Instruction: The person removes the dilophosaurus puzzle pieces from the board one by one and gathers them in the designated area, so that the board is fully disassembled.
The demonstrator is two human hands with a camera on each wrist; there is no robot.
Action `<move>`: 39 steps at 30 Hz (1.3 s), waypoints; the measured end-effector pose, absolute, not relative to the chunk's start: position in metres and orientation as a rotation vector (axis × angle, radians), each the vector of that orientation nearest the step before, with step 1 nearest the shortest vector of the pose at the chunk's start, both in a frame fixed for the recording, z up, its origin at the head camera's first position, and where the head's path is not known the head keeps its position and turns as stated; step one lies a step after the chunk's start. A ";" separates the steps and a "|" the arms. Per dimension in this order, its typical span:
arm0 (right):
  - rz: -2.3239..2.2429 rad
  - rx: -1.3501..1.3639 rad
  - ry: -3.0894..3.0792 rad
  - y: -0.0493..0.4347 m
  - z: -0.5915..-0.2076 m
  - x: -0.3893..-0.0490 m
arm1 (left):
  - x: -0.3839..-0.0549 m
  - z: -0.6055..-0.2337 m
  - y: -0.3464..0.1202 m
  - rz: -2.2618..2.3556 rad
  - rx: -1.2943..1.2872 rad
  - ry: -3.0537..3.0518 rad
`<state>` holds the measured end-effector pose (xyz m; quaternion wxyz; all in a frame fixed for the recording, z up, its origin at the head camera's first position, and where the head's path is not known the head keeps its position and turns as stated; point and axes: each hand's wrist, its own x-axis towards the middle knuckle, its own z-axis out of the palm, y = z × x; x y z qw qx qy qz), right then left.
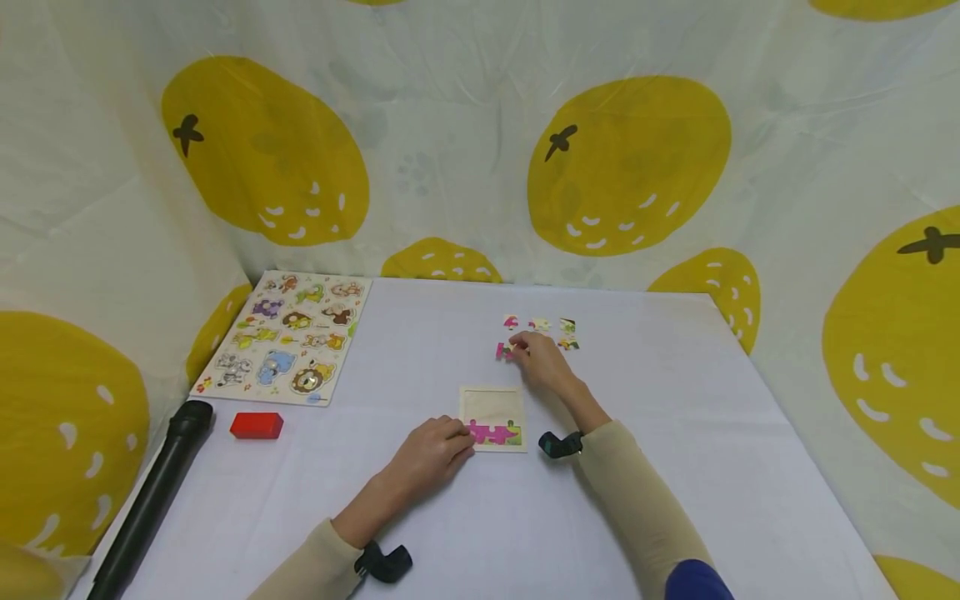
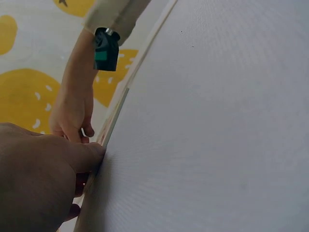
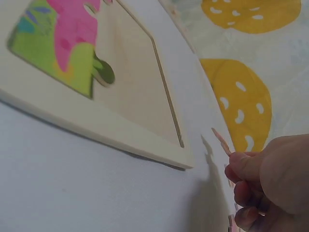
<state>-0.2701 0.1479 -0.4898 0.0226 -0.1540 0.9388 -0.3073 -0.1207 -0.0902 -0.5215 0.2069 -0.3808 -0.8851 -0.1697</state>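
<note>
A square wooden puzzle tray [image 1: 491, 402] lies on the table with joined pink and green pieces [image 1: 492, 433] along its near side; the rest of its bed is bare wood. My left hand [image 1: 435, 450] holds the tray's near left edge, its thumb [image 2: 91, 153] against the rim in the left wrist view. Beyond the tray, my right hand [image 1: 543, 360] pinches a puzzle piece [image 3: 221, 140] between thumb and finger, raised off the table in the right wrist view. The piece is seen edge-on there, so its picture is hidden.
Several loose puzzle pieces [image 1: 539, 324] lie around and behind the right hand. At the far left is an animal puzzle board [image 1: 288, 333], with a red block [image 1: 257, 426] in front of it. A long black rod-like object [image 1: 161, 492] lies along the left edge.
</note>
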 end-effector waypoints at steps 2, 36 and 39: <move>-0.912 -0.463 2.934 0.148 -0.491 -0.275 | -0.121 -0.522 -0.091 -0.467 -1.058 -2.464; -0.570 -0.303 3.005 0.147 -0.495 -0.294 | -0.118 -0.518 -0.090 -0.438 -1.050 -2.538; -0.571 -0.306 3.005 0.147 -0.496 -0.296 | -0.118 -0.518 -0.091 -0.435 -1.048 -2.538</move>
